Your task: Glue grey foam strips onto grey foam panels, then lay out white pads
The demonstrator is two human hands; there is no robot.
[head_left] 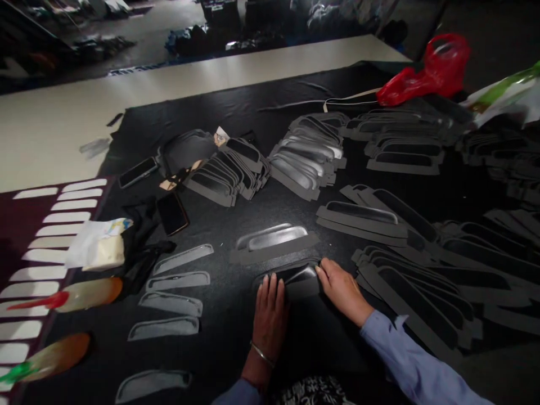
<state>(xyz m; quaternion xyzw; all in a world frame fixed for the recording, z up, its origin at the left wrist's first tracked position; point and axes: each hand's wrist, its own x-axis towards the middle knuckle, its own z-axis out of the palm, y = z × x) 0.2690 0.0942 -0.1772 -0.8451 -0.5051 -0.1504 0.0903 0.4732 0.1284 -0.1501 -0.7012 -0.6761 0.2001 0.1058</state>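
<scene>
Black cut piece [295, 277] lies flat on table [236, 337], below grey piece [274, 242]. Left hand [270, 315] flat on its left end, right hand [341, 287] open, fingertips on right edge. Pressing step; nothing gripped.

We count two hands [270, 315] [342, 288], two phones [172, 214] [138, 171], two glue bottles [71, 295] [48, 359], five grey cutouts [182, 259] and one red bag [430, 70].

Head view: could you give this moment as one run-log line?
left hand: flat on dark moulded fabric piece | right hand: pressing its right end | surface: black cloth-covered table
</scene>
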